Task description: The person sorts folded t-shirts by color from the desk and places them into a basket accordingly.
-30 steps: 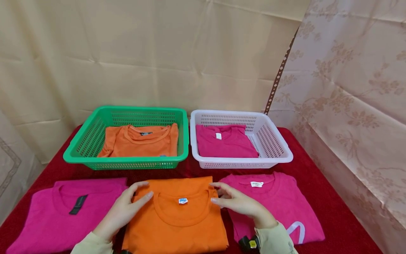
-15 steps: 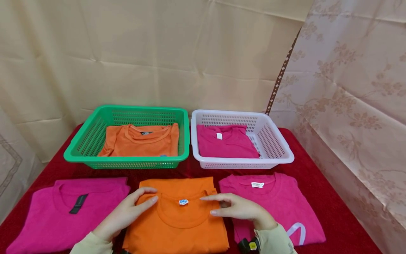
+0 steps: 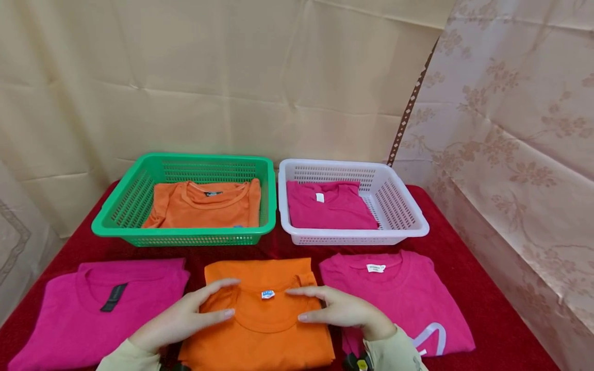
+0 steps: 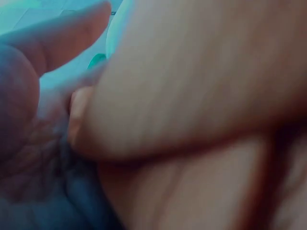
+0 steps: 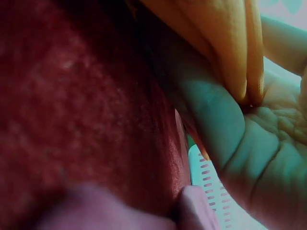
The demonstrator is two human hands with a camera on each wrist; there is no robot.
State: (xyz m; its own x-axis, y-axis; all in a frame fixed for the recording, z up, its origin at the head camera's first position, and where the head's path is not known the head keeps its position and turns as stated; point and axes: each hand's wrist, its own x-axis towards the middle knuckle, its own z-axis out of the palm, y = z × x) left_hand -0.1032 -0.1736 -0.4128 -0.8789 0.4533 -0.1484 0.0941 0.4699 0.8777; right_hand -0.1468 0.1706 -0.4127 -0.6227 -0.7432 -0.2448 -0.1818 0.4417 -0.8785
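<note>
Since the earlier frame, the left hand (image 3: 178, 317) and the right hand (image 3: 348, 309) have slid inward over the orange shirt (image 3: 274, 345) at lower centre; they hold its sides, cloth running into each palm, thumb and forefinger apart on top. A magenta shirt (image 3: 60, 319) lies at lower left, a pink shirt (image 3: 408, 299) at lower right. Mid-frame, a green basket (image 3: 185, 232) contains an orange top (image 3: 209, 211), and right of it a white basket (image 3: 357, 234) contains a pink top (image 3: 325, 214).

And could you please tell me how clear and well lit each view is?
Head: fairly even light, orange shirt clear; left wrist: mostly blurred, blue cast at left; right wrist: red cloth dark and soft, upper-right corner washed out.
</note>
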